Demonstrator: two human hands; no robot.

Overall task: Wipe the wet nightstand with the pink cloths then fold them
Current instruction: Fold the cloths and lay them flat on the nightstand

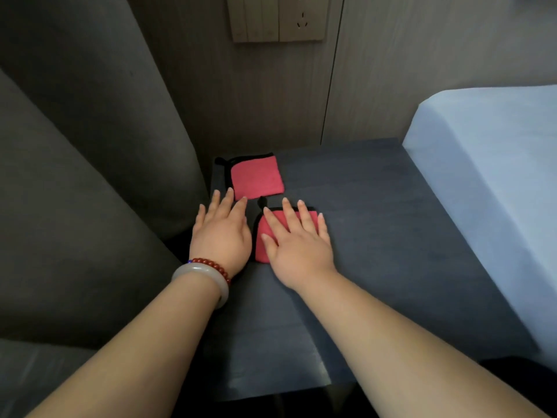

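Two pink cloths with black trim lie folded into small squares on the dark nightstand (pixel 376 224). The far cloth (pixel 256 176) sits near the back left corner, uncovered. The near cloth (pixel 263 236) lies just in front of it, and my right hand (pixel 298 245) rests flat on top of it with fingers spread. My left hand (pixel 221 233) lies flat on the nightstand beside the near cloth, fingers apart, its fingertips reaching the front edge of the far cloth. Neither hand grips anything.
A grey curtain (pixel 90 176) hangs along the left side of the nightstand. A bed with a light blue sheet (pixel 497 176) borders it on the right. A wall plate with switches and a socket (pixel 277 19) is on the wall behind.
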